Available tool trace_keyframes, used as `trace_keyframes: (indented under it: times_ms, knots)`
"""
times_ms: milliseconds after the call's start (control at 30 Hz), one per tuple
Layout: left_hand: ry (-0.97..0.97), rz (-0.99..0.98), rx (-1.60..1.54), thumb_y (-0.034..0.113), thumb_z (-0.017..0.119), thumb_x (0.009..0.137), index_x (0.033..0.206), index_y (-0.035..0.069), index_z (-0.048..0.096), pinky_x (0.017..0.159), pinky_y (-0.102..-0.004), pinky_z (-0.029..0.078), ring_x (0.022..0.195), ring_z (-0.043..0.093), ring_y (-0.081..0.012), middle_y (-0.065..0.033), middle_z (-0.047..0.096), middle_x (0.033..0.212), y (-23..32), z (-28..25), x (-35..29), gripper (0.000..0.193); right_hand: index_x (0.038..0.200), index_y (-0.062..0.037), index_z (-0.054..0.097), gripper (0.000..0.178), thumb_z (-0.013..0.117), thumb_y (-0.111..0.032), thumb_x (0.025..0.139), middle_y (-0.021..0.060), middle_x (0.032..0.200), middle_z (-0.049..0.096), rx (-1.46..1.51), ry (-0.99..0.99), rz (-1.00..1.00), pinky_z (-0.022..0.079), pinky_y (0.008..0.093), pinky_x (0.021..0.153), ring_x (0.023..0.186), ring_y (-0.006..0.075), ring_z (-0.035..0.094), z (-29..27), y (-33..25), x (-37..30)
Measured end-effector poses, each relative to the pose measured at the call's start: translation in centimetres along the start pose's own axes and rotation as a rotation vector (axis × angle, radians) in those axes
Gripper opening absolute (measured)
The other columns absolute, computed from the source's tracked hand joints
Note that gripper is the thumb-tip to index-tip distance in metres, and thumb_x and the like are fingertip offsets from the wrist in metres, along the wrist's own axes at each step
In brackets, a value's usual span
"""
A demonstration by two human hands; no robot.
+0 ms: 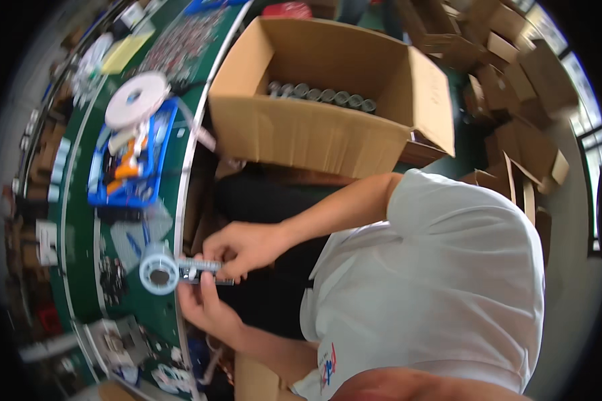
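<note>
Over the edge of the green workbench, both of my hands are on a light blue-grey part [159,273]. It has a round ring head with a dark centre, and a narrow flat body with black and silver pieces extends from it toward me. My left hand [211,311] grips this body from the lower side, thumb pressed against it. On the upper side, my right hand [244,248] has its fingers curled and pinched at the body's end. The fingertips partly hide what lies between them.
A large cardboard box [308,137] with several grey cylinders [328,95] stands beyond my right arm. On the green bench [80,247] are a blue tray [124,197] of tools, a white tape roll [137,100] and small black parts [112,277]. Cartons [535,147] pile up at the upper right.
</note>
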State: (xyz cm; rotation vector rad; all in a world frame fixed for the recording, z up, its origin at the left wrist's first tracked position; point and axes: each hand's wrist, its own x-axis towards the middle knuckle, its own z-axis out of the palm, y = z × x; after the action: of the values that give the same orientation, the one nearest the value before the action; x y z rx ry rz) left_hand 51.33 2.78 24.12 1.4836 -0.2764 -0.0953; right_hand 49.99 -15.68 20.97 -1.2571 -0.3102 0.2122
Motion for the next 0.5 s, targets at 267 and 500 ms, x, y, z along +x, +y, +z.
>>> trace_keyframes:
  times_ms: [267,500]
  knots:
    - [0.064,0.010,-0.028,-0.003,0.069,0.093,0.140,-0.008,0.061,0.098,-0.0305,0.056,0.110,0.072,-0.0220,-0.0204,0.074,0.124,-0.6,-0.4,-0.5,0.047,0.111,-0.0037,0.066,0.018,0.071,-0.013,0.096,0.0053,0.092,0.071,0.012,0.009,0.125,0.049,0.0216,0.053,0.071,0.0122,0.068,0.7,-0.2,0.2]
    - [0.063,0.010,-0.018,-0.003,0.070,0.093,0.135,-0.007,0.064,0.094,-0.0284,0.056,0.104,0.072,-0.0191,-0.0182,0.076,0.118,-0.8,-0.8,-0.6,0.042,0.111,-0.0032,0.066,0.019,0.071,-0.012,0.095,0.0047,0.091,0.071,-0.003,0.003,0.149,0.048,0.0214,0.053,0.070,0.0124,0.068,0.8,-0.2,0.4]
